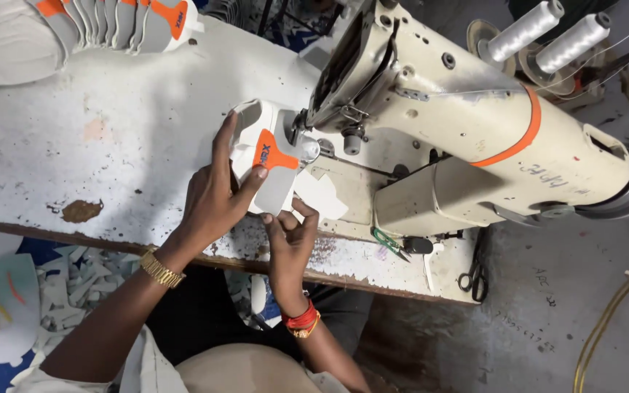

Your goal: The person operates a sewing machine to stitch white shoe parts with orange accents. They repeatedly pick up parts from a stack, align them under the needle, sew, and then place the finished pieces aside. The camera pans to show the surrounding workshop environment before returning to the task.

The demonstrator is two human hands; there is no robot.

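Left hand (pixel 216 193) is stretched forward, palm down, fingers spread long and the thumb angled off to its right. Right hand (pixel 290 236) is tucked just behind and beside it, fingers curled in, thumb and fingertips pinched together. Both forearms are angled inward.
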